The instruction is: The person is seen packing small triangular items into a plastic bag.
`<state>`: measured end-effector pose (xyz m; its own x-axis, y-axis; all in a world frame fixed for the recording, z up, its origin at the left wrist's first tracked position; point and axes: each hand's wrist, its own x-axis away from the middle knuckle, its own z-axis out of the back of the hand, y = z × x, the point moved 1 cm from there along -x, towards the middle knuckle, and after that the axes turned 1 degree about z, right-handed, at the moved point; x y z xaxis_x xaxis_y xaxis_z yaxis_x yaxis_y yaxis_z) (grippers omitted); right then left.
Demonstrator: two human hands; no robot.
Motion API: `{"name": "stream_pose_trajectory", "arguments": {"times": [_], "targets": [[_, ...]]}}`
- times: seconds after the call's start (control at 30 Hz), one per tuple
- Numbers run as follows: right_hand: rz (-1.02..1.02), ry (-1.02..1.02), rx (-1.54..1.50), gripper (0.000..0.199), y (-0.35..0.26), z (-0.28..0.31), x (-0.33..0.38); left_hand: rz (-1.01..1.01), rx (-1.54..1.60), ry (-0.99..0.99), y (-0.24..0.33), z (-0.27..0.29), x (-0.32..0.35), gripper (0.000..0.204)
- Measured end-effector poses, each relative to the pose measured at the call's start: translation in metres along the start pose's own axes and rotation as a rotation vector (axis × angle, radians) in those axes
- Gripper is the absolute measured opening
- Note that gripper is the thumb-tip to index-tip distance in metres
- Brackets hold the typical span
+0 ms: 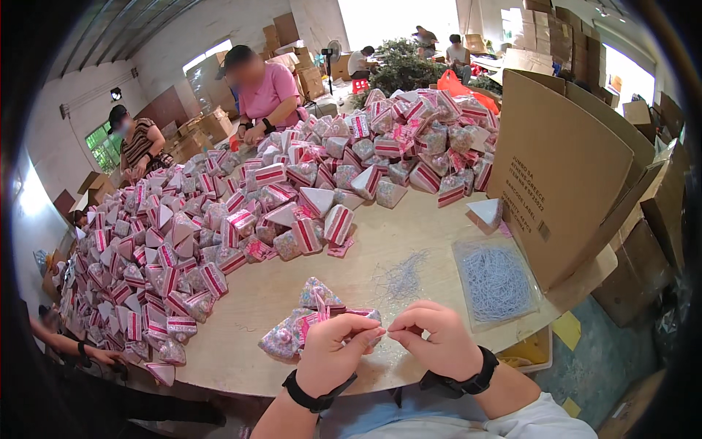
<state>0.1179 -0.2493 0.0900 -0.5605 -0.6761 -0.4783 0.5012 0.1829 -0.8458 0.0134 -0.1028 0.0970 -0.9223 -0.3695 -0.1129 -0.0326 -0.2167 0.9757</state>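
Observation:
My left hand (333, 353) and my right hand (443, 345) meet fingertip to fingertip low over the near edge of the table. Thumb and forefinger are pinched together on both; whatever lies between them is too small to make out. Against my left hand rest wedge-shaped, cake-slice pieces with a speckled pastel floral covering (281, 336), partly hidden by it. A pink strip (322, 307) stands up beside its knuckles. Just beyond the fingers, thin pale strings (406, 274) lie loose on the wooden tabletop (387, 227).
A large heap of pink-and-white cake-slice pieces (270, 175) spreads across the left and far table. At right lie a clear bag of pale strings (499, 284), a single wedge (485, 212) and a tall open carton (559, 168). Co-workers (267, 91) stand beyond the heap.

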Motion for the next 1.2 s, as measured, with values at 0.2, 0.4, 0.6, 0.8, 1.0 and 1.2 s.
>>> {"name": "stream_pose_trajectory", "arguments": {"times": [0.2, 0.4, 0.6, 0.8, 1.0, 1.2], "targets": [[-0.025, 0.065, 0.022, 0.010, -0.001, -0.003, 0.002, -0.054, -0.017, -0.042, 0.004, -0.003, 0.001, 0.013], [0.032, 0.053, -0.022, 0.009, 0.003, -0.002, 0.004, 0.032, 0.161, -0.113, 0.002, -0.001, 0.002, 0.030], [0.024, 0.028, -0.050, 0.011, 0.007, -0.003, 0.006, 0.049, 0.085, -0.224, 0.004, 0.004, 0.002, 0.035], [-0.069, -0.003, -0.153, 0.010, 0.006, -0.004, 0.007, 0.056, 0.034, -0.264, 0.004, 0.009, 0.002, 0.038], [-0.070, 0.015, -0.116, 0.010, 0.006, -0.007, 0.009, 0.063, 0.007, -0.261, 0.004, 0.008, 0.002, 0.037], [-0.165, 0.003, -0.223, 0.011, 0.012, -0.012, 0.014, 0.052, -0.031, -0.247, 0.001, 0.007, 0.002, 0.037]]}}
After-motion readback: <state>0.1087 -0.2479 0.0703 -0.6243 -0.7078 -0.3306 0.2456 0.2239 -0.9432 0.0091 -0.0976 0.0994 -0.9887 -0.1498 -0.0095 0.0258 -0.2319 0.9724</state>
